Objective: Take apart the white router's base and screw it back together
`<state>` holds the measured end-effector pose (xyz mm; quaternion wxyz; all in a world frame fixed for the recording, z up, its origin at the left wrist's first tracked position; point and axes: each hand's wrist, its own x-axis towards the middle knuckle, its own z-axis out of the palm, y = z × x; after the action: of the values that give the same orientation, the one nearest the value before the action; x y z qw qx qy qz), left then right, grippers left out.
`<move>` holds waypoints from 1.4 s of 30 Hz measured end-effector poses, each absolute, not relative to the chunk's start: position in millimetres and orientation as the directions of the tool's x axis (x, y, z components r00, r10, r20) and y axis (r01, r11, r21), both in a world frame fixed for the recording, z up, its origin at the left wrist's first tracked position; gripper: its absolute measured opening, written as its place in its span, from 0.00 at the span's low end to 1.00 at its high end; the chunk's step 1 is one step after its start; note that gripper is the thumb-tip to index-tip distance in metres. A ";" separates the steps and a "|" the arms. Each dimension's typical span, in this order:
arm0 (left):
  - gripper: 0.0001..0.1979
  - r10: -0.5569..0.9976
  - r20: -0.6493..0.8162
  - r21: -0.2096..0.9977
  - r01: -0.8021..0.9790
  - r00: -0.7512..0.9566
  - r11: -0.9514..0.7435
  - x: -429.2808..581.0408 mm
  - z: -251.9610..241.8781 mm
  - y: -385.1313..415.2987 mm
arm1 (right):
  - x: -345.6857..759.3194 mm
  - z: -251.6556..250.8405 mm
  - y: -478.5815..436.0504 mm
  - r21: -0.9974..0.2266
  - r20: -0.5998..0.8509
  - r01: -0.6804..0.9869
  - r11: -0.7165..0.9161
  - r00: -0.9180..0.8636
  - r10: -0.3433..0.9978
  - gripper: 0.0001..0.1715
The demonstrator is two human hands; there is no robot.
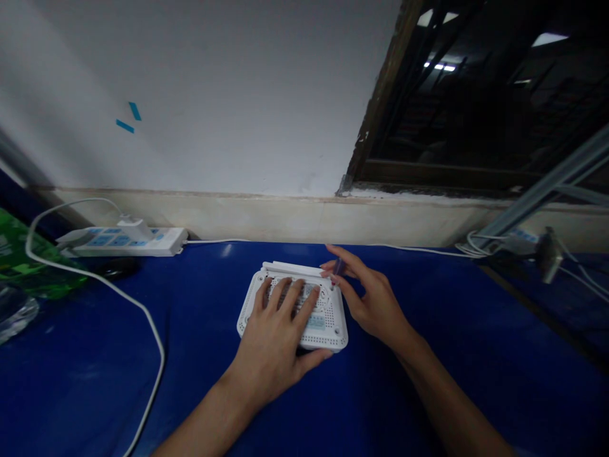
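Observation:
A white router lies upside down on the blue-covered table, with vent holes around its underside and a pale label near the front. Its flat antennas are folded along the far edge. My left hand spreads over it, fingers on the grille and thumb at the front edge. My right hand is just beyond the router's right corner, pinching a small dark blue object between thumb and fingertips. That object is mostly hidden by the fingers, so I cannot tell what it is.
A white power strip with a plugged-in adapter sits against the wall at left. A white cable curves across the blue table cover. Green packaging and a clear object lie at far left. A metal rail and cables are at right.

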<state>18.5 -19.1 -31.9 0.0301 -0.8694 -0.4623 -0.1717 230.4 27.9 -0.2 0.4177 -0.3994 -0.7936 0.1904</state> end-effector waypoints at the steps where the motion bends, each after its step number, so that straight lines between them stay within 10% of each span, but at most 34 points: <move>1: 0.44 0.794 0.323 0.102 0.815 0.515 -0.570 18.6 -31.5 -19.0 | 230.1 -0.3 29.1 -0.625 0.521 0.488 0.609 -0.320 0.791 0.29; 10: 0.44 0.788 0.339 0.093 0.815 0.514 -0.572 19.4 -32.2 -19.0 | 231.3 -6.3 31.2 -0.506 0.613 0.609 0.611 -0.244 0.751 0.29; 15: 0.47 0.805 0.328 0.123 0.822 0.495 -0.556 20.7 -24.4 -13.6 | 236.8 -10.0 31.7 -0.674 0.516 0.456 0.581 -0.272 0.812 0.35; 22: 0.60 0.773 0.131 0.150 0.759 0.620 -0.634 31.5 12.5 9.6 | 251.6 -2.6 46.4 -0.924 0.378 -0.004 0.383 0.156 0.913 0.48; 28: 0.61 0.719 0.040 0.144 0.708 0.694 -0.691 55.9 25.4 24.7 | 281.0 -14.0 60.4 -0.971 0.232 -0.017 0.237 0.147 0.962 0.53; 38: 0.55 0.756 0.430 0.645 0.418 0.494 -0.640 48.7 73.2 36.5 | 297.3 -29.7 65.8 -0.945 0.322 0.124 0.303 0.179 0.930 0.39; 42: 0.57 0.805 0.362 0.801 0.285 0.470 -0.527 29.2 56.3 32.8 | 296.9 -27.7 60.6 -0.847 0.436 0.368 0.383 0.070 0.897 0.25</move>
<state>29.2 32.8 56.3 -0.3415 -0.7863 -0.3465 -0.3809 296.9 60.6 -27.7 0.5363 -0.4974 -0.6356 0.2467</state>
